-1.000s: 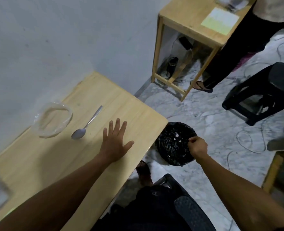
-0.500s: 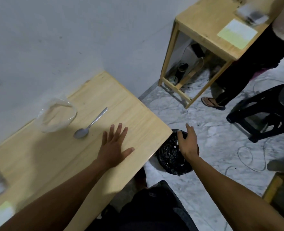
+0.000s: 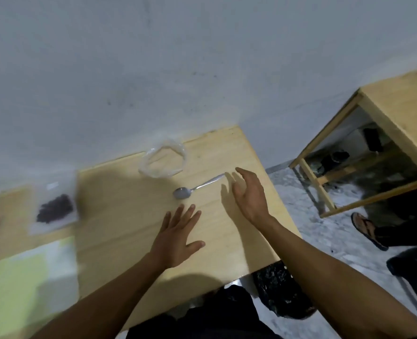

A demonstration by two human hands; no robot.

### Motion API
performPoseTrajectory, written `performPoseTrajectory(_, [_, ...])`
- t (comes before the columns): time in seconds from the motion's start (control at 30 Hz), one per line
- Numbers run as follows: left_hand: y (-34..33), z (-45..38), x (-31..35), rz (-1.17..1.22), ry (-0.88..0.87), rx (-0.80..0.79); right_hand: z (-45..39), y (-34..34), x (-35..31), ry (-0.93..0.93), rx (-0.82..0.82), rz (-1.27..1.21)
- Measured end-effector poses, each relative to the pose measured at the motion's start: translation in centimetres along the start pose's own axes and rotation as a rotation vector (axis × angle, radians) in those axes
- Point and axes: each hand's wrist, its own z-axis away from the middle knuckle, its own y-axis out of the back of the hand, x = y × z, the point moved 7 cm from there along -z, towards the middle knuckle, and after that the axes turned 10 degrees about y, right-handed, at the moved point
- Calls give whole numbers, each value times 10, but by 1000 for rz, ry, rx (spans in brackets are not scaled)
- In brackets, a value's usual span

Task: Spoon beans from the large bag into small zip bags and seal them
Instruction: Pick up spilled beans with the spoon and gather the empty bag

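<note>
A metal spoon (image 3: 194,188) lies on the wooden table (image 3: 129,216), bowl toward me. Behind it, near the wall, sits a clear plastic bag (image 3: 163,162) with its mouth rolled open. My left hand (image 3: 178,237) rests flat on the table, fingers spread, just below the spoon. My right hand (image 3: 249,194) hovers over the table's right part, fingers loosely extended and empty, close to the spoon's handle end. A small zip bag holding dark beans (image 3: 54,211) lies on the left. A black bag (image 3: 279,292) sits on the floor beside the table's near right corner.
A pale green sheet (image 3: 19,285) lies at the table's left front. A second wooden table (image 3: 398,106) stands to the right with clutter beneath. Another person's sandalled foot (image 3: 366,230) and a dark stool (image 3: 413,267) are on the marble floor.
My right hand has left the black bag on the floor and risen over the table near the spoon. The view has swung left, showing the zip bag of beans.
</note>
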Motion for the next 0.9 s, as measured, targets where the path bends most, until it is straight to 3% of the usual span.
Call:
performPoseTrajectory(0.13, [2, 13, -46, 119, 376, 17, -49, -56, -37, -129, -226, -196])
performPoseTrajectory(0.2, [3, 20, -59, 135, 465, 4, -70, -82, -51, -168, -325, -218])
performPoseTrajectory(0.4, [7, 18, -63, 144, 454, -90, -119, -125, -68, -182, -390, -156])
performPoseTrajectory(0.57, [10, 19, -64, 154, 450, -93, -125, -130, -60, -272, -352, -133])
performPoseTrajectory(0.9, [12, 19, -61, 126, 421, -107, -82, -87, -37, -459, -125, -565])
